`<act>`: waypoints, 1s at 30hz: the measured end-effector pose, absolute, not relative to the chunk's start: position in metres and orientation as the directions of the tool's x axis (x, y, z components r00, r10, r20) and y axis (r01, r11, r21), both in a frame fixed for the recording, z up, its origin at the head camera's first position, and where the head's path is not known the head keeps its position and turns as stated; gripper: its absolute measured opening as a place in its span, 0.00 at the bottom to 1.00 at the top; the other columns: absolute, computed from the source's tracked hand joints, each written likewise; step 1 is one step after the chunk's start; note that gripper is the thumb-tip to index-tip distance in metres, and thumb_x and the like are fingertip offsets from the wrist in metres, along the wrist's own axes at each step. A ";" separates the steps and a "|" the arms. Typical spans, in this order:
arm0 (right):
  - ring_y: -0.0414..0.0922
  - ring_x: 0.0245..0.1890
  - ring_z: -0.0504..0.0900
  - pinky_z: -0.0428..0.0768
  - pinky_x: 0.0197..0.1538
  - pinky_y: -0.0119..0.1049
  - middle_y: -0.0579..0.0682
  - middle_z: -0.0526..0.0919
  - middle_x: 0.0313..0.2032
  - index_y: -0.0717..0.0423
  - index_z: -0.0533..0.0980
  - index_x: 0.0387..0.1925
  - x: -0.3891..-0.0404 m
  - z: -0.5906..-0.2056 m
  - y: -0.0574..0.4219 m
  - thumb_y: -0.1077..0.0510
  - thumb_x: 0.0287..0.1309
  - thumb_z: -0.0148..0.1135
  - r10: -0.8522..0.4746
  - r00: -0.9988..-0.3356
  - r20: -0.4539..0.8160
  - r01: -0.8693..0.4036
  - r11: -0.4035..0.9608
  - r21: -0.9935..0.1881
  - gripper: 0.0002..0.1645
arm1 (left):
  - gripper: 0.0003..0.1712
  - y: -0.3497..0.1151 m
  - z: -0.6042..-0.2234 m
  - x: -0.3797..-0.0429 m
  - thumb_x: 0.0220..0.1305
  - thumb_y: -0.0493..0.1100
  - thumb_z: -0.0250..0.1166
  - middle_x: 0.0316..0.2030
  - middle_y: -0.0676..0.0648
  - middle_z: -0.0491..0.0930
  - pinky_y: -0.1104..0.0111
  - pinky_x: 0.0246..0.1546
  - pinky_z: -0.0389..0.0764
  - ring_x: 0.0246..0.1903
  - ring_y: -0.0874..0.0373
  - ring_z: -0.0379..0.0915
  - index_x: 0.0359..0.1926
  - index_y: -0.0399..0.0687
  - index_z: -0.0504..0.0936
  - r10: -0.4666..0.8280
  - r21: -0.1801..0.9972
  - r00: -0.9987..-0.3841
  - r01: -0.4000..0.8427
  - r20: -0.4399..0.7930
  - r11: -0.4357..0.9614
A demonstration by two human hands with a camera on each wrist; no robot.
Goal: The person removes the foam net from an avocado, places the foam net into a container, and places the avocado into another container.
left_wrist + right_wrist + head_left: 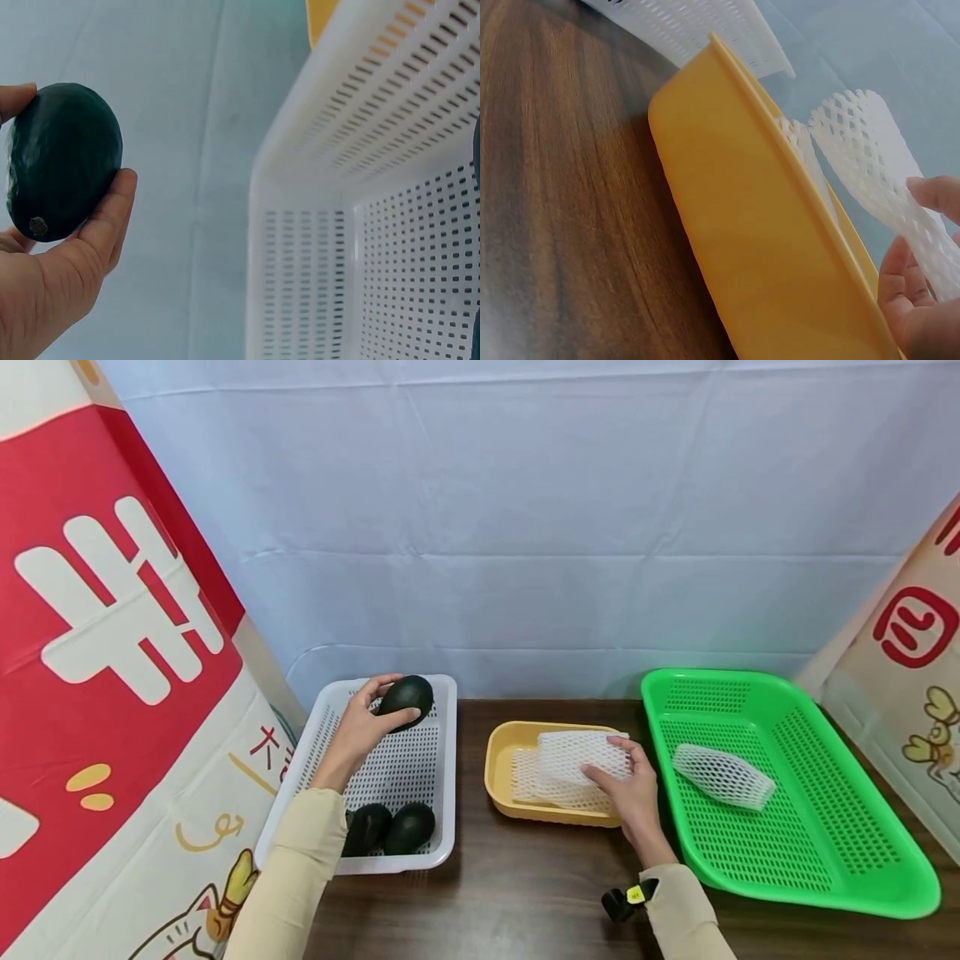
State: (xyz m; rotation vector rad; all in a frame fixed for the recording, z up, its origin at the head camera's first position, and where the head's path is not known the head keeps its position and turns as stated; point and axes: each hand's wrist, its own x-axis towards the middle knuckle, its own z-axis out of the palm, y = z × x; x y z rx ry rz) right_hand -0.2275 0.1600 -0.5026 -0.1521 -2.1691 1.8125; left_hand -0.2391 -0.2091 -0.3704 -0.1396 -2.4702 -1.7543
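A dark green avocado [407, 702] is gripped by my left hand [362, 727] above the back part of the white basket [447, 752]. The left wrist view shows fingers and thumb around the avocado [66, 161], its stem end facing the camera. Between thumb and fingers, my right hand [632, 787] pinches a white foam net sleeve [577, 756] over the yellow tray [498, 768]. Seen from the right wrist, that foam net sleeve [862, 150] is raised above the tray's rim. Other foam net [528, 781] lies in the tray beneath it.
Several avocados [410, 828] lie at the near end of the white basket. To the right, a green basket [870, 893] holds a foam net sleeve [723, 775] with something dark inside. All containers stand on a dark wooden table [510, 893], with a pale cloth [480, 527] behind.
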 end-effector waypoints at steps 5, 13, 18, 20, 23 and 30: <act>0.52 0.59 0.55 0.57 0.56 0.52 0.50 0.62 0.60 0.50 0.69 0.51 -0.231 -0.495 0.158 0.53 0.36 0.74 0.224 -0.966 0.133 -0.078 0.238 -0.968 0.36 | 0.34 -0.213 -0.381 -0.255 0.43 0.51 0.71 0.49 0.46 0.64 0.56 0.41 0.70 0.46 0.49 0.64 0.55 0.60 0.69 0.029 0.931 -0.997 0.079 0.073 0.355; 0.51 0.60 0.56 0.57 0.57 0.53 0.47 0.65 0.57 0.48 0.71 0.49 -0.243 -0.516 0.169 0.42 0.35 0.71 0.149 -0.976 0.161 -0.107 0.318 -0.942 0.36 | 0.35 -0.216 -0.408 -0.272 0.41 0.47 0.73 0.48 0.44 0.64 0.59 0.37 0.72 0.42 0.48 0.66 0.54 0.57 0.70 0.055 0.899 -0.998 0.040 0.018 0.436; 0.49 0.52 0.62 0.61 0.50 0.49 0.46 0.68 0.53 0.50 0.74 0.43 -0.250 -0.529 0.176 0.36 0.37 0.67 0.133 -0.973 0.187 -0.145 0.275 -0.950 0.33 | 0.36 -0.222 -0.424 -0.281 0.39 0.46 0.74 0.49 0.42 0.65 0.59 0.37 0.73 0.42 0.47 0.67 0.53 0.55 0.71 0.082 0.895 -0.996 0.020 -0.018 0.446; 0.48 0.50 0.63 0.62 0.49 0.47 0.46 0.69 0.52 0.49 0.74 0.42 -0.250 -0.526 0.176 0.36 0.36 0.67 0.117 -0.977 0.180 -0.140 0.288 -0.947 0.32 | 0.36 -0.224 -0.430 -0.285 0.37 0.45 0.75 0.49 0.42 0.65 0.58 0.38 0.73 0.43 0.47 0.66 0.52 0.56 0.72 0.094 0.898 -0.995 0.005 -0.040 0.440; 0.49 0.50 0.63 0.61 0.50 0.48 0.49 0.68 0.53 0.51 0.73 0.43 -0.246 -0.517 0.172 0.40 0.39 0.69 0.077 -0.985 0.156 -0.124 0.324 -0.938 0.30 | 0.37 -0.228 -0.438 -0.290 0.36 0.45 0.75 0.50 0.42 0.65 0.58 0.39 0.72 0.44 0.47 0.66 0.53 0.55 0.72 0.115 0.901 -0.991 -0.011 -0.067 0.433; 0.56 0.55 0.62 0.64 0.50 0.54 0.56 0.65 0.57 0.53 0.72 0.45 -0.241 -0.501 0.164 0.54 0.42 0.70 0.044 -0.991 0.123 -0.087 0.477 -0.875 0.26 | 0.40 -0.233 -0.457 -0.297 0.35 0.42 0.76 0.50 0.42 0.65 0.58 0.41 0.72 0.43 0.48 0.67 0.54 0.52 0.72 0.173 0.898 -0.976 -0.045 -0.133 0.438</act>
